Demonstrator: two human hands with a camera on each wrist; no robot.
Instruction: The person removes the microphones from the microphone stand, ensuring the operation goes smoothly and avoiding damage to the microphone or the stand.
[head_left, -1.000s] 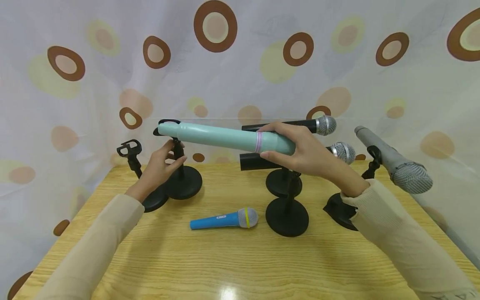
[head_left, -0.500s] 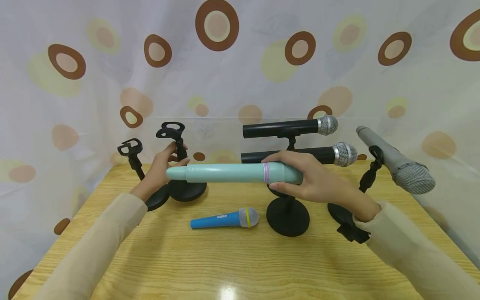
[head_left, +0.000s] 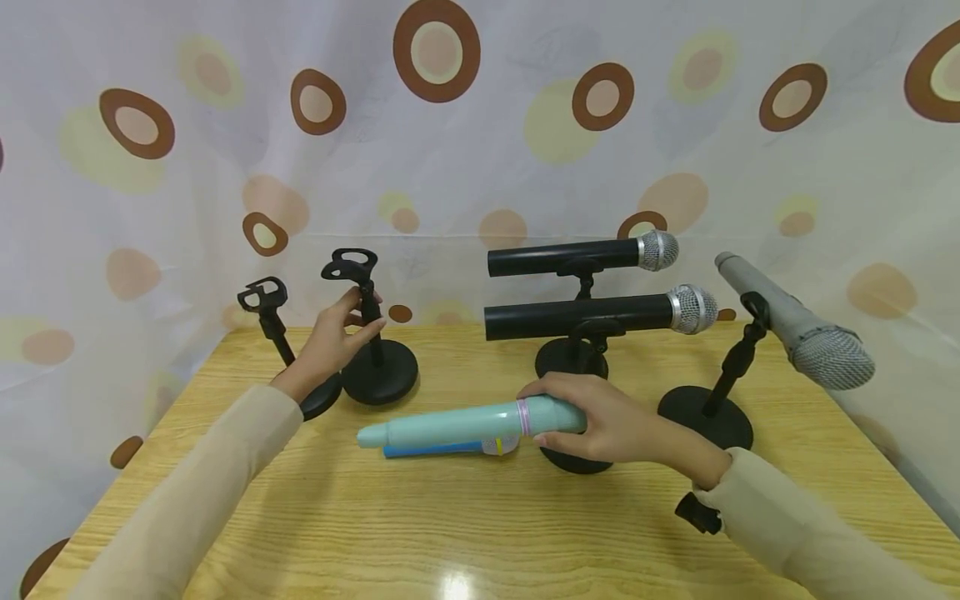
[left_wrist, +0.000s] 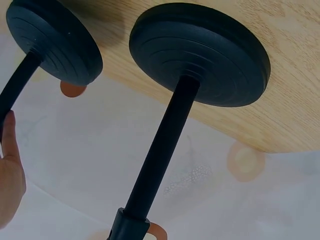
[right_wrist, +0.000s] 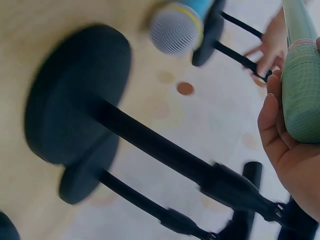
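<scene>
My right hand [head_left: 600, 421] grips a mint-green microphone [head_left: 450, 425] by its head end, its lilac-ringed body pointing left. In the head view it overlaps a blue microphone [head_left: 435, 450] lying on the table. In the right wrist view, fingers curl round the mint microphone's textured head [right_wrist: 307, 95]. My left hand [head_left: 330, 337] holds the pole of a black microphone stand [head_left: 372, 312] between thumb and fingers; the clip [head_left: 351, 265] on top is bare. Beside it stands another black stand [head_left: 273, 325], also with a bare clip, seen large in the left wrist view.
Two black microphones with silver heads, one behind [head_left: 570, 257] and one nearer [head_left: 585, 317], rest on stands right of the middle. A grey microphone [head_left: 795, 321] tilts on a stand at the right. A patterned cloth [head_left: 480, 167] hangs behind the wooden table [head_left: 420, 533].
The mint microphone, first overlapping the left stand's clip, has come down and nearer in my right hand, over the blue one. My left hand and its stand have shifted slightly right.
</scene>
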